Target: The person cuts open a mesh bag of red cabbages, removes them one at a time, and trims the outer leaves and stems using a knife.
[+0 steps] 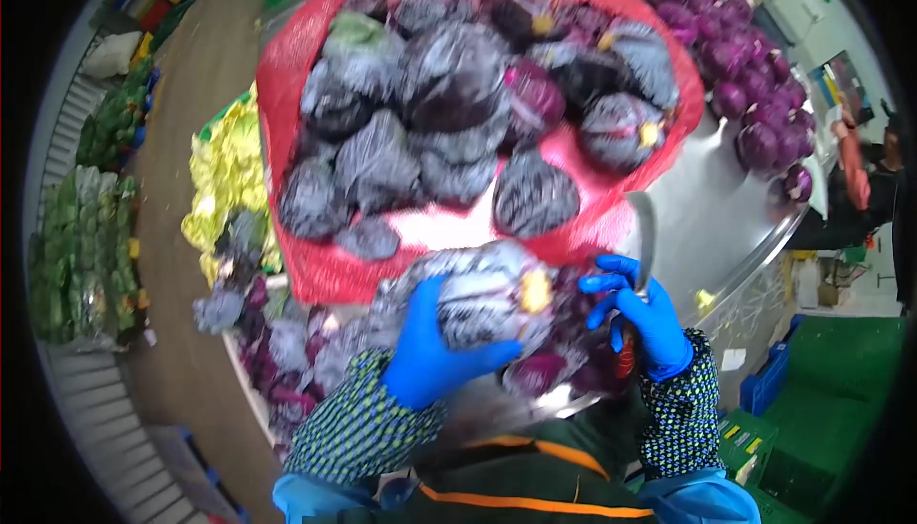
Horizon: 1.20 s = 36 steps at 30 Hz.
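My left hand (442, 347), in a blue glove, is wrapped round a red cabbage (478, 297) whose pale cut stem faces right. Close to the cabbage's right side, my right hand (638, 312), also blue-gloved, has its fingers curled round the red handle of a knife (643, 233). The knife's curved blade points up, away from me. Behind the held cabbage, a red mesh sack (291, 75) lies open with several dark cabbages (454, 75) on it. Loose purple leaves (544, 371) lie below and beside my hands.
Peeled purple cabbages (745, 65) are piled at the back right of the metal table (693, 209). Yellow-green leaves (229, 175) and purple trimmings fill a container at the left. Green crates (841, 381) stand at the right. Another person's arm (850, 166) shows at the far right.
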Tool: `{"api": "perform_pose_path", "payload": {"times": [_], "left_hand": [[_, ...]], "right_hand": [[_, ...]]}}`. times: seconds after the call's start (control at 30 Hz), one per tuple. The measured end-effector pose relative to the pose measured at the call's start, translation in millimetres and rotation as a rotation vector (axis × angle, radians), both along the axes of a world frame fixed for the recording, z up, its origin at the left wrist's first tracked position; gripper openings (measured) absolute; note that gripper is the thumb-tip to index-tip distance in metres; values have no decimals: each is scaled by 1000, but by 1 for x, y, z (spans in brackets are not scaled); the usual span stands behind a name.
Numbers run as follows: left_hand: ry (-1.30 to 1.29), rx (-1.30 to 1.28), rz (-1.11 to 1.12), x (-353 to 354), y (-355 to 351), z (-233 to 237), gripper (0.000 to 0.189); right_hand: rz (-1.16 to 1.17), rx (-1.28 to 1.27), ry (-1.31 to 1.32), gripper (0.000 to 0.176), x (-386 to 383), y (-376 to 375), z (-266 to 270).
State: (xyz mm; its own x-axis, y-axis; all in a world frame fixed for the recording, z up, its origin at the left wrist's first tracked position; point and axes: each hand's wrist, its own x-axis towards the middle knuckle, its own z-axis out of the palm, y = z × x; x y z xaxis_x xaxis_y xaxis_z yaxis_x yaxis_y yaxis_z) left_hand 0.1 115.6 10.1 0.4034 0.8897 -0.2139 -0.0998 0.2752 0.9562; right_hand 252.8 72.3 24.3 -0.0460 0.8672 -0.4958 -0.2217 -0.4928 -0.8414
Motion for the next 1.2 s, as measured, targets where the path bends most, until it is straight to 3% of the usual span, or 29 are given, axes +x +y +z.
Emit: {"api": "perform_pose_path", "payload": {"times": [0.03, 0.1, 0.13, 0.17, 0.27, 0.3, 0.4, 0.53, 0.6, 0.63, 0.67, 0.7, 0.73, 0.77, 0.8, 0.87, 0.9, 0.93, 1.0, 1.03, 1.13, 1.17, 1.2], "left_hand": [[30, -36, 14, -19, -22, -8, 83], [503, -34, 12, -47, -59, -44, 76], [506, -31, 43, -54, -70, -74, 61], [536, 14, 96, -56, -81, -72, 59], [554, 68, 145, -52, -89, -74, 56], [543, 73, 171, -50, -89, -75, 54], [543, 23, 125, -47, -85, -79, 52], [493, -6, 60, -38, -77, -78, 53], [545, 0, 64, -33, -76, -77, 52], [552, -12, 32, -32, -75, -78, 53], [558, -12, -3, -32, -77, -78, 54], [601, 71, -9, -42, -82, -102, 55], [173, -229, 70, -42, -75, -86, 56], [186, -177, 160, -49, -74, -84, 56], [207, -145, 254, -60, -78, -84, 58], [176, -77, 224, -71, -88, -85, 55], [135, 4, 175, -74, -93, -84, 52], [130, 1, 178, -79, -92, -81, 52], [389, 136, 19, -90, -86, -64, 44], [508, 222, -125, -92, -83, -45, 33], [497, 354, -205, -75, -83, 6, 24], [621, 641, -46, -77, -85, -8, 37], [693, 737, 103, -75, -67, -2, 60]], "right_hand": [[-12, -82, -57, 50, -9, -13, -12], [-3, 126, -230, 49, -41, -46, -54], [-3, 227, -337, 49, -55, -61, -71], [78, 346, -487, 49, -66, -69, -74], [232, 482, -459, 52, -93, -89, -63], [314, 499, -579, 51, -98, -91, -60], [533, 372, -884, 41, -103, -87, -64], [427, 412, -960, 29, -113, -93, -108], [643, 156, -1086, 27, -111, -93, -116], [620, -1, -1121, 24, -113, -89, -121], [677, 74, -1123, 24, -93, -94, -164], [669, 18, -1060, 27, -92, -90, -155], [668, -13, -1009, 29, -89, -80, -146], [522, 112, -916, 29, -89, -84, -143], [538, 119, -913, 29, -92, -81, -129], [43, -45, -212, 35, -101, -81, -87], [-30, 148, -226, 53, -110, -81, -84], [-26, 145, -230, 53, -110, -83, -86], [248, 491, -721, 56, -108, -88, -93], [252, 397, -715, 58, -112, -95, -93], [180, 376, -701, 59, -120, -108, -101], [166, 370, -700, 58, -122, -109, -102], [167, 370, -700, 58, -122, -111, -103]]}}
